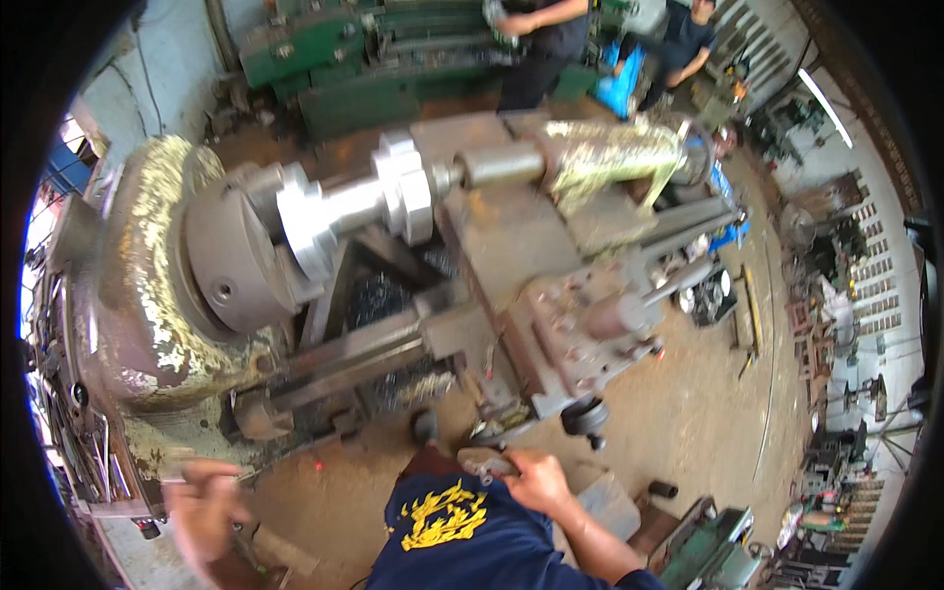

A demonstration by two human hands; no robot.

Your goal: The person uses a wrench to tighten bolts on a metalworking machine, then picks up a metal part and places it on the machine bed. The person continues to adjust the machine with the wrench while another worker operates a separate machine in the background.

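Observation:
A shiny turned metal workpiece [349, 205] with wide flanges is clamped in the grey lathe chuck [236, 261]. Its far end meets the tailstock centre [447, 178]. My left hand [205, 506], smeared by motion, is at the lower left near the base of the headstock [147, 324]; its fingers cannot be read. In front of my body, my right hand [539, 480] is closed around a small grey-brown metal piece [484, 460] whose kind I cannot make out. Beyond that hand are the carriage's dark handwheel [584, 417] and the tool post [615, 320].
Hand tools [103, 472] lie along the left edge beside the headstock. Behind the lathe stands a green machine [413, 93], with a person [551, 44] at it and another person [678, 49] farther right. A green machine part [718, 551] is at the lower right.

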